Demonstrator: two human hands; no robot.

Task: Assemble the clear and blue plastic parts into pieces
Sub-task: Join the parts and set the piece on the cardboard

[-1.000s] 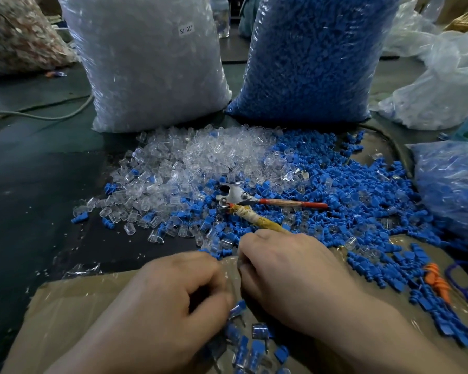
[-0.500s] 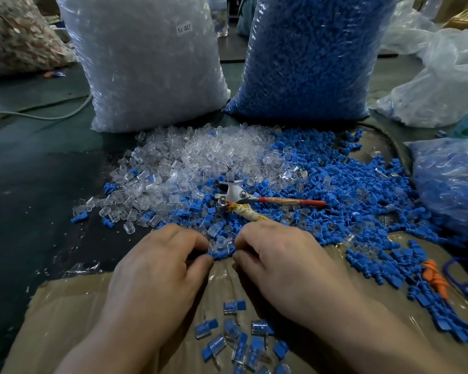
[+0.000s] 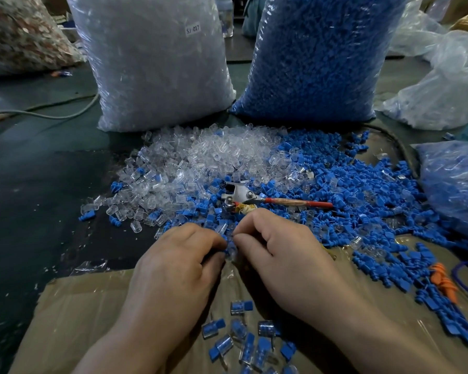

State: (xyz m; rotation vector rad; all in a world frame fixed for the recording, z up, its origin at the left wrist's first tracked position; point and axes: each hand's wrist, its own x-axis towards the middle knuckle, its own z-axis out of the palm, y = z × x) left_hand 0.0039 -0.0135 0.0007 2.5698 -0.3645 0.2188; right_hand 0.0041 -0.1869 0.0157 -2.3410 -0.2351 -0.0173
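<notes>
Two hands meet over the near edge of the heap. The left hand [image 3: 173,265] has its fingers curled and pinches one blue part [image 3: 229,247] between thumb and forefinger. The right hand [image 3: 281,255] is curled too, its fingertips touching the same spot, but I cannot tell whether it grips anything, since its own fingers hide what lies under them.

Behind the hands lie two loose heaps that run into each other: clear parts [image 3: 200,157] on the left and blue parts [image 3: 362,190] on the right, far too many to count. One pair of pliers [image 3: 243,197] lies on the blue heap just beyond the right knuckles. One of its handles is red and the other is wrapped in yellow.

About ten finished pieces [image 3: 238,338], clear with blue inside, lie scattered between the wrists on a sheet of cardboard [image 3: 92,319]. A few of them are cut off by the bottom edge.

Two tall bags stand side by side at the back, touching the heaps: one clear bag [image 3: 157,63] with a label reading SJ 017, and one blue bag [image 3: 316,58]. A smaller bag of blue [image 3: 454,179] sits at the right edge, and one orange part [image 3: 441,279] and a blue cord [image 3: 459,276] lie near it.

The dark tabletop [image 3: 38,198] is bare to the left of the heaps apart from small scraps, and one pale cable [image 3: 52,114] crosses it farther back. On the right, blue parts spread to the picture's edge.
</notes>
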